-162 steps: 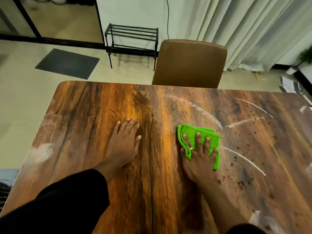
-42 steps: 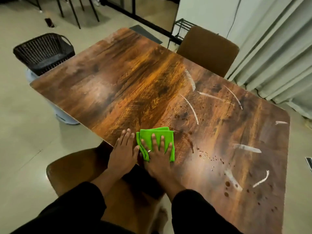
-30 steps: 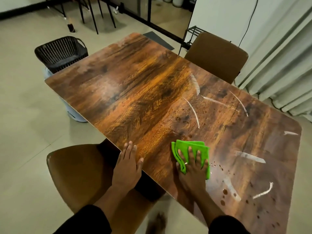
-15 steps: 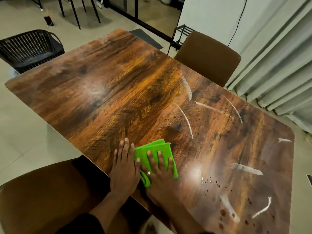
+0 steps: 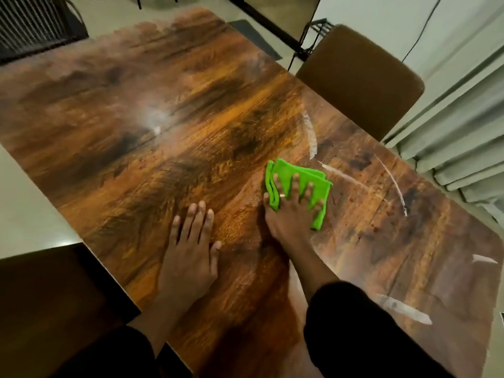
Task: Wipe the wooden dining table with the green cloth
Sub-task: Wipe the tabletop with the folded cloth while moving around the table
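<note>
Green cloth (image 5: pixel 317 186): folded, mid-table (image 5: pixel 163 132), near the right side. Soft, light, likely to bunch or slide. Right hand (image 5: pixel 291 216) pressed flat on top, fingers spread. Left hand (image 5: pixel 191 255) released, flat on bare wood. Best held by broad palm pressure.

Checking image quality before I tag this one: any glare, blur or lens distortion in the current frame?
Head view: a bright glare patch on the wooden table; soft motion blur throughout, strongest at the edges; wide-angle bending of the table edges; green cloth under the right hand stays readable.
</note>
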